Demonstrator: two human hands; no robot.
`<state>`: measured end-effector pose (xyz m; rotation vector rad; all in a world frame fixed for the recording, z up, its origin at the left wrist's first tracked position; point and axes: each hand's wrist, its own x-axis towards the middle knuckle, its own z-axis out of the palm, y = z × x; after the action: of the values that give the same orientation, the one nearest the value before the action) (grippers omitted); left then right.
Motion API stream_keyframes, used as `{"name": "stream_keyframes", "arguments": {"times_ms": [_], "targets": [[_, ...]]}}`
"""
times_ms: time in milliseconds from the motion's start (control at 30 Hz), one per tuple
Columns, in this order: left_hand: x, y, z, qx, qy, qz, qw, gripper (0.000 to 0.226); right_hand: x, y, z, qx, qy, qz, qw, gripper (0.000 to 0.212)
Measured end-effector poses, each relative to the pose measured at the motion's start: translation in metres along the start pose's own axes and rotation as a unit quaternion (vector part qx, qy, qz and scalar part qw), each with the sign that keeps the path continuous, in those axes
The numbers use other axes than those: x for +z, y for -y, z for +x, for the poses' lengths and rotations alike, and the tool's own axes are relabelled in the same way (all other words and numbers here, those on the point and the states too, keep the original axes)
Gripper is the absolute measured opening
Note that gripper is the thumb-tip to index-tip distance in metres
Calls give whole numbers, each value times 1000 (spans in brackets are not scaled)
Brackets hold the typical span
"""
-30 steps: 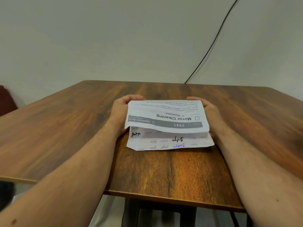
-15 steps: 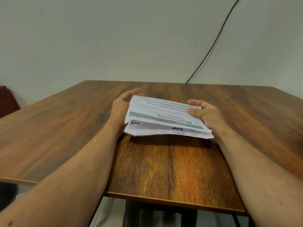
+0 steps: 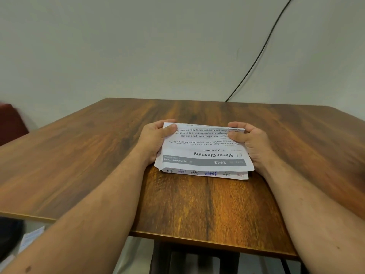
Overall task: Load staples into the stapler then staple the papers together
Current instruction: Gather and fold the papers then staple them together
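A small stack of white printed papers point(image 3: 203, 153) lies on the wooden table point(image 3: 207, 204), its top sheet headed "Mirror Cleaning" and upside down to me. My left hand point(image 3: 154, 142) grips the stack's left edge, thumb on top. My right hand point(image 3: 250, 142) grips the right edge the same way. A lower sheet with handwritten signatures sticks out along the near edge. No stapler or staples are in view.
A black cable point(image 3: 258, 50) runs down the pale wall to the table's far edge. A dark red seat point(image 3: 10, 121) stands at the left. Some papers point(image 3: 29, 240) lie on the floor below the table's near left edge.
The stack was lifted and tilted off the table half a second ago; it now rests flat again, with both thumbs pressed on top and the sheets more closely lined up.
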<state>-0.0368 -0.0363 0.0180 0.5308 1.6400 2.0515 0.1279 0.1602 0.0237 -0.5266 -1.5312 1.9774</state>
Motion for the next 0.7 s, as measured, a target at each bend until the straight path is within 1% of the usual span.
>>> {"name": "stream_keyframes", "arguments": {"times_ms": [167,267,367,433,500,533,567,633,700], "targets": [[0,0,1,4,4,7,1000,25,-1,-1,-1,-4,36,55,998,25],[0,0,1,9,13,4,1000,23,-1,-3,0,-14,24,29,999,19],[0,-1,1,4,7,-1,1000,24,0,-4,3,-10,15,15,1000,28],[0,-1,2,5,3,5,1000,17,1,-5,3,-6,12,5,1000,26],[1,-1,2,9,2,13,1000,11,3,-4,4,-17,-4,-38,999,20],[1,0,3,11,3,18,1000,12,4,-2,4,-30,-13,-82,996,18],[1,1,4,13,3,24,1000,15,4,0,5,-49,-19,-143,988,15],[1,3,7,23,2,36,999,23,8,6,6,-97,-26,-263,959,10],[0,3,9,38,-5,39,999,28,16,13,5,-129,-29,-316,939,7]]}}
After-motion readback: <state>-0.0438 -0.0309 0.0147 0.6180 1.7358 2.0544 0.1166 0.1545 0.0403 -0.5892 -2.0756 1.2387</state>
